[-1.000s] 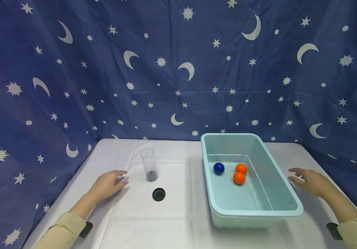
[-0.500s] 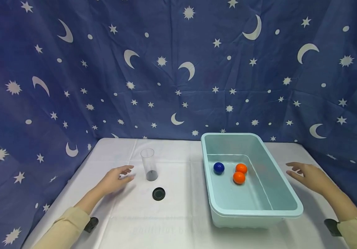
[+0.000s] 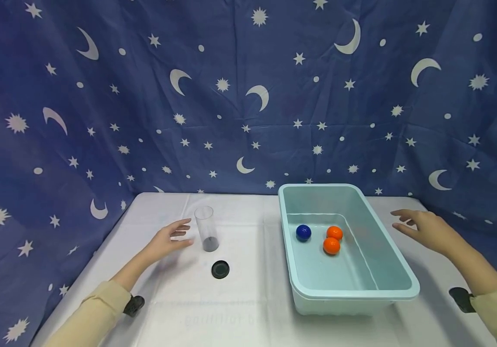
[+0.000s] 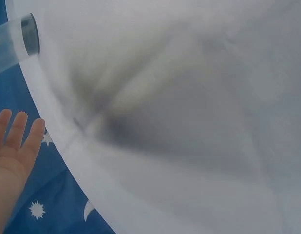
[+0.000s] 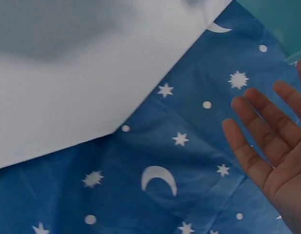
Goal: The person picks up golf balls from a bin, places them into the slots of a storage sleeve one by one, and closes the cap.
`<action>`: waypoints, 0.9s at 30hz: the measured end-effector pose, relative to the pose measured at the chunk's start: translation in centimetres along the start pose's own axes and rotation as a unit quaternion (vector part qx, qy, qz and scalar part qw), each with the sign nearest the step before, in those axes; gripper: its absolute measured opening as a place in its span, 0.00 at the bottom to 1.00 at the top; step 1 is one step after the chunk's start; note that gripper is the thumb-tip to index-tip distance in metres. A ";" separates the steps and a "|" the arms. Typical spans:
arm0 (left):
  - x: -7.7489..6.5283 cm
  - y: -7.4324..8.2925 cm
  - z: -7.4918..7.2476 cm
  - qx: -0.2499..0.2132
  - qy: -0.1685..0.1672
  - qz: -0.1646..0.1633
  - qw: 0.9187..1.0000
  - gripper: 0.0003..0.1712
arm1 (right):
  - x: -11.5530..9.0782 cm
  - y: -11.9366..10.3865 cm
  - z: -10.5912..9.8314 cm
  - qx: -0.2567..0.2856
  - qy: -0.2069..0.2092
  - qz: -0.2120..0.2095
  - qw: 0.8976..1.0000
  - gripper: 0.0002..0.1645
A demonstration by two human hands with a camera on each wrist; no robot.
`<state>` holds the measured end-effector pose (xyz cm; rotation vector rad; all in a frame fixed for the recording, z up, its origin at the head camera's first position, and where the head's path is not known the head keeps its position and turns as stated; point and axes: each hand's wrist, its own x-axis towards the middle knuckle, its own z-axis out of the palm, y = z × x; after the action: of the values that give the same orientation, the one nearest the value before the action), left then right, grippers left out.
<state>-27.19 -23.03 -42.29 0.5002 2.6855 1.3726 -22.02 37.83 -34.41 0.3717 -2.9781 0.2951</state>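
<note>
A clear cylinder (image 3: 206, 229) with a dark base stands upright on the white table, left of the middle. My left hand (image 3: 167, 241) hovers just left of it, fingers spread towards it and touching nothing. In the left wrist view, the hand (image 4: 16, 156) shows relaxed fingers, with the cylinder (image 4: 28, 36) beyond them. A round black lid-like disc (image 3: 220, 269) lies nearer to me. My right hand (image 3: 432, 231) is raised to the right of the pale teal tub (image 3: 344, 294), holding nothing. Its fingers (image 5: 260, 129) are extended in the right wrist view.
Inside the tub lie a blue ball (image 3: 303, 233) and two orange balls (image 3: 331, 246). A starry blue curtain (image 3: 214, 96) hangs behind and beside the table (image 3: 231, 313). Dark wrist devices (image 3: 134, 305) are worn at both cuffs.
My left hand has moved right and forward, closer to the clear cylinder. The right hand has moved forward and slightly left, towards the tub. The cylinder, disc and balls stay in place.
</note>
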 end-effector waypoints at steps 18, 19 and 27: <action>1.0 1.6 1.9 -0.047 -0.001 -0.025 0.999 0.45 | 2.6 -3.5 -3.3 0.003 0.002 -0.031 1.000 0.22; 1.1 1.8 2.0 -0.052 0.002 -0.030 0.998 0.45 | 2.9 -3.8 -3.5 0.001 -0.001 -0.032 0.999 0.22; 1.6 2.9 2.8 -0.064 0.039 -0.068 0.995 0.44 | 4.7 -6.6 -4.4 -0.003 -0.026 -0.042 0.999 0.24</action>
<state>-27.31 -18.75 -41.54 0.2526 2.6123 1.5415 -24.40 31.36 -28.25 0.5113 -3.0023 0.2717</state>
